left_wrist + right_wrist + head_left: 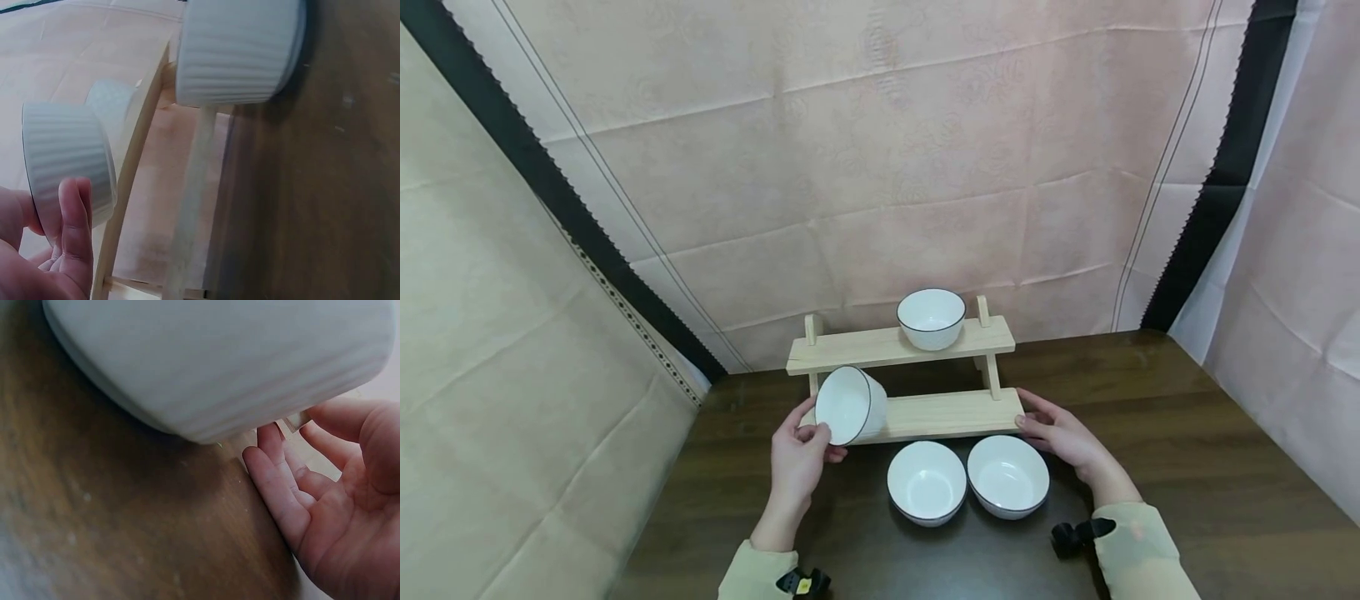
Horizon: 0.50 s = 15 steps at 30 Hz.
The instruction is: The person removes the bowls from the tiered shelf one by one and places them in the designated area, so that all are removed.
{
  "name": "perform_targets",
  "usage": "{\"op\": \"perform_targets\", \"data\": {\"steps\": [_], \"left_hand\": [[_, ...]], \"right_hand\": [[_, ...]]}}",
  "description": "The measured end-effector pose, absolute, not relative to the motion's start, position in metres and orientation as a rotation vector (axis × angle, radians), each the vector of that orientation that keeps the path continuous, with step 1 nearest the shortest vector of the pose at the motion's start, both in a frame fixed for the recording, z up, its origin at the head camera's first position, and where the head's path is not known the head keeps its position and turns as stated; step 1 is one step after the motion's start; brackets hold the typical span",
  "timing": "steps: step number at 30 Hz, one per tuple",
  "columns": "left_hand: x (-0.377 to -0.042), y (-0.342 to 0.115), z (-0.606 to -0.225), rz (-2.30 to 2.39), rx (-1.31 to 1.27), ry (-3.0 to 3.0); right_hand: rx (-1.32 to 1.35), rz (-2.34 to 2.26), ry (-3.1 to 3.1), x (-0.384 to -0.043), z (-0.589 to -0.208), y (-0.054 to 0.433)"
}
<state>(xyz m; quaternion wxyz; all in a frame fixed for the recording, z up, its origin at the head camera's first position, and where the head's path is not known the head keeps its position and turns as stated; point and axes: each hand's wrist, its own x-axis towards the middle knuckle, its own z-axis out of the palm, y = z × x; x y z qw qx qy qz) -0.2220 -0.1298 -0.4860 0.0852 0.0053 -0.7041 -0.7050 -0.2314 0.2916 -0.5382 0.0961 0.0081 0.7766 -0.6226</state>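
My left hand (797,462) grips a white ribbed bowl (852,406) with a dark rim, thumb at the rim and fingers underneath. The bowl is tilted on its side, its mouth turned left, over the left end of the lower shelf of a two-tier wooden rack (947,414). In the left wrist view the held bowl (69,150) shows its ribbed outside. My right hand (1063,433) pinches the right end of the lower shelf between thumb and fingers; the right wrist view shows the wood (297,420) there, partly hidden behind a near bowl.
Another white bowl (931,321) stands upright on the upper shelf, right of centre. Two more, a left one (927,483) and a right one (1008,477), stand side by side before the rack on the dark wooden table (715,500). Pale cloth (887,167) hangs behind.
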Motion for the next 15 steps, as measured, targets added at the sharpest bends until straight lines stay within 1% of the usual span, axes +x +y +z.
{"op": "perform_targets", "data": {"steps": [15], "left_hand": [[-0.198, -0.153, -0.502, -2.044, -0.045, -2.337]], "right_hand": [[0.030, -1.840, 2.308, -0.231, -0.538, 0.291]]}}
